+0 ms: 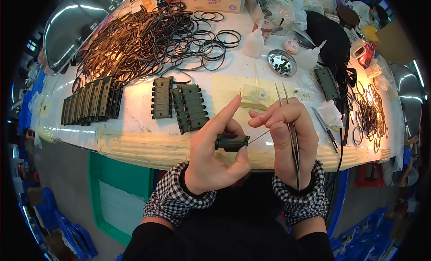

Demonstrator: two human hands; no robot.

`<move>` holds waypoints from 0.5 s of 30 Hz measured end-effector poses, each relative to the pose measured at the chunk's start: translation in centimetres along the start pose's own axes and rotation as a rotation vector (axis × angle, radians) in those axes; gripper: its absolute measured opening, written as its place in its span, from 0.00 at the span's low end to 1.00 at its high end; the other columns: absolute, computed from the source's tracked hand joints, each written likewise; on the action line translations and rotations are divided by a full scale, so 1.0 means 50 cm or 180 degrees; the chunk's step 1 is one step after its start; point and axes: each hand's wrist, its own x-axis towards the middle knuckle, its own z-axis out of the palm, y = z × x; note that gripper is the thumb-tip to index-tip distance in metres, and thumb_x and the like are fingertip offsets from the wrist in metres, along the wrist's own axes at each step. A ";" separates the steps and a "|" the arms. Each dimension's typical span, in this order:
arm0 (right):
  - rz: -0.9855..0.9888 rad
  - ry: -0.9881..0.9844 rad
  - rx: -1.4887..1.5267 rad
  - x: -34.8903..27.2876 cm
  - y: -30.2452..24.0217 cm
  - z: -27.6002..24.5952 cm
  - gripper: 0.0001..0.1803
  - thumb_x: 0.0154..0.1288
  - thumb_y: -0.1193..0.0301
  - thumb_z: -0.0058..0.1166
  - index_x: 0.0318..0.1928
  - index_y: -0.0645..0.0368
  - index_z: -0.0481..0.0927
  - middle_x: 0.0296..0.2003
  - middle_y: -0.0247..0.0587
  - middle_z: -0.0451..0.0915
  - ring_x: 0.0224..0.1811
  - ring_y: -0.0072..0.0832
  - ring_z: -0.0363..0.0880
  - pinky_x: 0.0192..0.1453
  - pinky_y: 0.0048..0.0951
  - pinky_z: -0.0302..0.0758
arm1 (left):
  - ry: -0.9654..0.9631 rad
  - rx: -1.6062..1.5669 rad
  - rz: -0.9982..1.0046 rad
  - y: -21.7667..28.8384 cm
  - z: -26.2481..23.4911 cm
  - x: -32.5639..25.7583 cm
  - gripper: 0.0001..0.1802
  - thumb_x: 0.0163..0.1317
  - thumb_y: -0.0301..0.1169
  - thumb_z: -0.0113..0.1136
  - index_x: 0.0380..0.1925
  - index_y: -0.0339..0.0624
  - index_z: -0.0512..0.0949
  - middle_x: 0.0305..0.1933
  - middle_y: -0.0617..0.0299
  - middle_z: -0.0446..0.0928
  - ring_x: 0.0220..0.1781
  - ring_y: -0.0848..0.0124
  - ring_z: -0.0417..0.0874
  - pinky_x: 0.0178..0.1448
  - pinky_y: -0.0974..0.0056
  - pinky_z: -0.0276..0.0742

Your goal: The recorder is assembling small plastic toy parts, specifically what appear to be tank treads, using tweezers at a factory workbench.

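Observation:
My left hand [207, 158] is closed round a short dark green piece [230, 143], thumb below and fingers above. It resembles the ribbed green track links lying beyond it. Tucked in my right hand [301, 130] are metal tweezers [295, 148], their two tips spread and directed away from me. A thin pin or wire [259, 136] runs from the green piece's right end toward my right fingertips. Whether those fingertips grip it is hard to make out. Beyond my left hand lie two ribbed green track sections [190, 107], with a row of similar sections [92, 101] farther left.
A tangled heap of dark rubber bands [148, 36] covers the far left. Toward the back right stand a round metal dish [282, 63] of small dark parts and white squeeze bottles [253, 44]. A pen-like tool [324, 126] and more bands [370, 110] lie right. A green bin [119, 193] sits below the padded table edge.

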 end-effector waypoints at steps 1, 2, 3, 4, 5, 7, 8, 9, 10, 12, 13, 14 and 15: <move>-0.0054 0.0025 -0.0060 0.001 0.000 0.002 0.04 0.70 0.75 0.52 0.37 0.63 0.74 0.34 0.42 0.77 0.37 0.29 0.78 0.50 0.31 0.78 | 0.0024 0.0056 0.0011 0.001 0.000 -0.001 0.45 0.42 0.19 0.59 0.68 0.33 0.63 0.27 0.62 0.72 0.27 0.76 0.74 0.37 0.72 0.74; -0.0107 0.0051 -0.0122 0.002 0.001 0.004 0.05 0.69 0.75 0.53 0.37 0.63 0.74 0.34 0.42 0.77 0.37 0.30 0.78 0.50 0.32 0.79 | 0.0046 0.0110 0.0022 0.002 -0.001 -0.001 0.45 0.41 0.18 0.59 0.68 0.33 0.63 0.27 0.62 0.72 0.27 0.76 0.74 0.37 0.71 0.74; -0.0126 0.0060 -0.0160 0.003 -0.001 0.006 0.05 0.69 0.75 0.54 0.36 0.63 0.75 0.33 0.42 0.77 0.36 0.31 0.78 0.50 0.33 0.79 | 0.0065 0.0154 0.0040 0.004 -0.001 -0.001 0.46 0.41 0.18 0.59 0.68 0.33 0.63 0.27 0.62 0.73 0.27 0.75 0.74 0.37 0.71 0.75; -0.0144 0.0069 -0.0197 0.003 -0.003 0.006 0.05 0.68 0.75 0.55 0.36 0.63 0.75 0.33 0.43 0.77 0.36 0.31 0.78 0.50 0.34 0.80 | 0.0075 0.0161 0.0046 0.005 -0.001 -0.001 0.46 0.40 0.18 0.59 0.68 0.32 0.63 0.27 0.62 0.73 0.27 0.75 0.75 0.37 0.71 0.75; -0.0163 0.0078 -0.0234 0.004 -0.004 0.007 0.05 0.68 0.74 0.55 0.35 0.63 0.75 0.32 0.43 0.77 0.36 0.32 0.78 0.49 0.34 0.80 | 0.0084 0.0170 0.0053 0.005 -0.001 -0.002 0.46 0.40 0.18 0.59 0.68 0.32 0.63 0.27 0.62 0.73 0.27 0.75 0.75 0.37 0.71 0.75; -0.0215 0.0107 -0.0261 0.004 -0.003 0.008 0.05 0.67 0.74 0.56 0.35 0.63 0.75 0.32 0.42 0.78 0.36 0.33 0.78 0.50 0.35 0.80 | 0.0094 0.0166 0.0066 0.006 -0.002 -0.002 0.46 0.40 0.18 0.59 0.68 0.32 0.63 0.27 0.62 0.73 0.27 0.75 0.75 0.37 0.71 0.75; -0.0240 0.0121 -0.0273 0.004 -0.002 0.009 0.06 0.67 0.74 0.56 0.35 0.63 0.75 0.31 0.42 0.78 0.35 0.33 0.78 0.50 0.35 0.80 | 0.0099 0.0152 0.0072 0.005 -0.002 -0.003 0.46 0.40 0.18 0.59 0.68 0.32 0.63 0.27 0.62 0.73 0.27 0.75 0.75 0.37 0.71 0.75; -0.0251 0.0113 -0.0299 0.004 -0.002 0.009 0.06 0.67 0.74 0.57 0.35 0.63 0.75 0.31 0.42 0.78 0.35 0.33 0.78 0.50 0.35 0.80 | 0.0100 0.0134 0.0077 0.005 -0.002 -0.003 0.46 0.40 0.18 0.59 0.68 0.32 0.63 0.27 0.62 0.73 0.28 0.75 0.75 0.37 0.71 0.75; -0.0262 0.0105 -0.0324 0.004 -0.001 0.008 0.06 0.67 0.74 0.57 0.35 0.63 0.75 0.31 0.42 0.78 0.35 0.33 0.78 0.50 0.35 0.80 | 0.0101 0.0143 0.0088 0.005 -0.002 -0.003 0.46 0.40 0.18 0.59 0.68 0.32 0.63 0.27 0.62 0.73 0.27 0.75 0.75 0.37 0.71 0.75; -0.0284 0.0080 -0.0372 0.005 -0.001 0.008 0.05 0.67 0.74 0.57 0.35 0.63 0.75 0.30 0.41 0.78 0.35 0.33 0.78 0.49 0.34 0.80 | 0.0105 0.0162 0.0106 0.005 -0.003 -0.003 0.46 0.40 0.18 0.59 0.67 0.32 0.64 0.27 0.62 0.73 0.27 0.74 0.75 0.37 0.71 0.75; -0.0296 0.0064 -0.0395 0.006 -0.001 0.008 0.05 0.67 0.74 0.57 0.35 0.63 0.75 0.30 0.41 0.78 0.35 0.33 0.78 0.49 0.34 0.80 | 0.0114 0.0155 0.0102 0.004 -0.003 -0.003 0.46 0.40 0.18 0.59 0.67 0.32 0.64 0.27 0.61 0.73 0.27 0.74 0.75 0.37 0.71 0.75; -0.0308 0.0047 -0.0418 0.006 -0.001 0.009 0.05 0.66 0.74 0.57 0.35 0.63 0.76 0.30 0.41 0.78 0.35 0.33 0.78 0.49 0.34 0.80 | 0.0123 0.0149 0.0097 0.004 -0.002 -0.003 0.46 0.40 0.18 0.59 0.67 0.32 0.64 0.26 0.61 0.73 0.27 0.74 0.75 0.37 0.71 0.75; -0.0297 0.0050 -0.0424 0.006 -0.001 0.009 0.05 0.66 0.74 0.57 0.35 0.63 0.76 0.30 0.41 0.78 0.35 0.33 0.78 0.49 0.34 0.80 | 0.0131 0.0140 0.0095 0.004 -0.002 -0.003 0.45 0.40 0.18 0.59 0.67 0.32 0.64 0.26 0.61 0.73 0.27 0.74 0.75 0.37 0.71 0.75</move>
